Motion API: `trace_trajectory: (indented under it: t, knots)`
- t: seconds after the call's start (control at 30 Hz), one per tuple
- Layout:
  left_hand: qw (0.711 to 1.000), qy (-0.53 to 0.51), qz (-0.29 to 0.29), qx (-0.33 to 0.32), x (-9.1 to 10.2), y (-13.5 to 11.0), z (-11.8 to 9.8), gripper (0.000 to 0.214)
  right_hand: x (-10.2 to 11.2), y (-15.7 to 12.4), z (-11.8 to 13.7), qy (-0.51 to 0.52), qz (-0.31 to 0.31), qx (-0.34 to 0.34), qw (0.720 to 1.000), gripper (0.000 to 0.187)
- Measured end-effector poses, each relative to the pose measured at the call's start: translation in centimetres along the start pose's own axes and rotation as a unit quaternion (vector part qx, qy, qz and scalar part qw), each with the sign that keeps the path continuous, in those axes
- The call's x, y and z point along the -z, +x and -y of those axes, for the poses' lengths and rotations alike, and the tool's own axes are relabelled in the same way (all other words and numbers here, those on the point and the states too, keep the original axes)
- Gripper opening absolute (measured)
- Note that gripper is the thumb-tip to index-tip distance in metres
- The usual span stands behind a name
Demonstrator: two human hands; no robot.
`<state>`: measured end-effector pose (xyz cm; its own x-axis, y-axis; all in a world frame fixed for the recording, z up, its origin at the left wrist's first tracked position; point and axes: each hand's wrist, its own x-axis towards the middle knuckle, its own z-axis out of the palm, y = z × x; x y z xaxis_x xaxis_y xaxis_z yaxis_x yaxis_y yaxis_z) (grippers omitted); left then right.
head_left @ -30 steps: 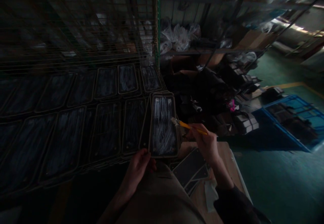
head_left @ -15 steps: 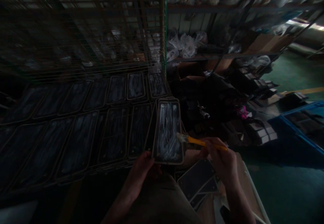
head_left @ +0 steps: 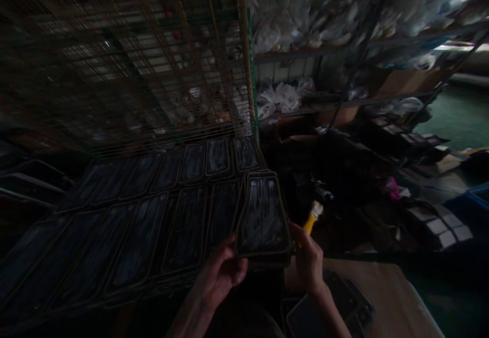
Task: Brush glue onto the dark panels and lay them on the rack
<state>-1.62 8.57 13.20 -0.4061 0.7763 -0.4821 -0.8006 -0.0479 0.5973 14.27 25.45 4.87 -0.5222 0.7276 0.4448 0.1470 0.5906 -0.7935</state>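
Note:
A dark rectangular panel (head_left: 263, 215) with rounded corners and whitish streaks lies at the near right end of the rack. My left hand (head_left: 221, 269) grips its lower left edge, thumb at the side and fingers curled beneath. At its right edge is my right hand (head_left: 309, 259), fingers against the panel. That same hand keeps hold of a paintbrush (head_left: 313, 217) with a yellow handle, its pale bristles pointing up and away from the panel. Similar streaked panels (head_left: 139, 236) lie in two rows to the left.
Plain dark panels (head_left: 330, 302) rest on a brown board (head_left: 393, 287) at lower right. Behind the rows stands a wire grid (head_left: 183, 73) with a green post (head_left: 252, 83). Shelves hold clear plastic bags (head_left: 286, 96). Dark bundles and pale blocks (head_left: 445, 226) occupy the right.
The brush has left the panel's surface and now points upward. My right hand has moved in to the panel's right edge. The view has shifted, so the scene sits lower.

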Motion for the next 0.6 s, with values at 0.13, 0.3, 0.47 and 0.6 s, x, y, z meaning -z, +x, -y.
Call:
trace_trajectory:
  t: [0.13,0.3,0.47,0.6]
  knots:
    - [0.990,0.096,0.093,-0.039,-0.7,-0.2,-2.6,0.014,-0.9,-0.5,-0.8,-0.079,0.034,0.013,0.996,0.039]
    - [0.979,0.141,0.092,-0.113,1.4,-0.9,-6.6,0.027,-1.0,-0.4,-1.5,-0.140,0.082,0.044,0.986,0.037]
    - [0.976,0.143,0.078,-0.147,3.6,-1.2,-9.5,0.035,-1.3,0.1,-1.0,-0.198,0.111,0.078,0.971,0.028]
    - [0.960,0.130,0.090,-0.229,4.5,-2.1,-12.0,0.027,-1.7,0.1,-0.7,-0.218,0.091,0.077,0.969,0.032]
